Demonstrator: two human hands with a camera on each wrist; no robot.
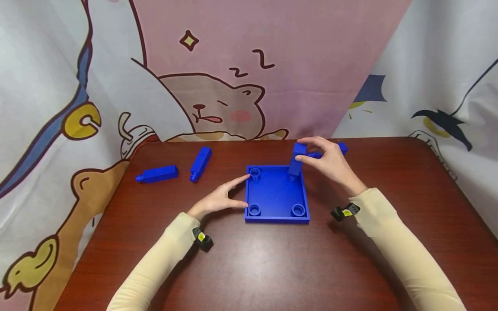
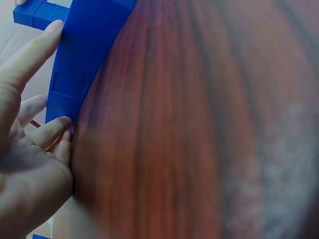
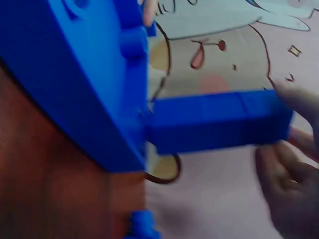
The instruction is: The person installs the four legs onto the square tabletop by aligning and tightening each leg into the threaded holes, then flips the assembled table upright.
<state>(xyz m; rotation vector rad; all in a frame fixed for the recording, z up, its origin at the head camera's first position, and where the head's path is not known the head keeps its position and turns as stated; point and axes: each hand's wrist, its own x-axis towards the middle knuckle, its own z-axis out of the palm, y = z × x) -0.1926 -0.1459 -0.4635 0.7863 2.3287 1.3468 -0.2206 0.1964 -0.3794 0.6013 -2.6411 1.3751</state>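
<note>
While the blue square base (image 1: 274, 192) is supported rim-up on the bench (image 1: 264, 272), work is judged to be at an early stage: one corner in progress, three bare. At the far-right socket (image 1: 293, 177), a blue square post (image 1: 297, 160) is held roughly upright, its upper part pinched between the thumb and fingers of the right hand (image 1: 327, 160). The left hand (image 1: 218, 198) is spread — thumb and a finger set against the base's left side, by which the base is presumably steadied.

Seating depth cannot be told; the joint is blurred in the right wrist view, so this post is not logged as finished.

Left to fill, by inspection: far-left socket (image 1: 254, 174), near-left socket (image 1: 254, 210), near-right socket (image 1: 298, 210). Three posts are found loose on the bench: the leftmost post (image 1: 159, 173), the slanted post (image 1: 201, 162) near it, and the rear-right post (image 1: 343, 148), partly hidden behind the right hand. Counts are matched — most fitting is judged outstanding.
</note>
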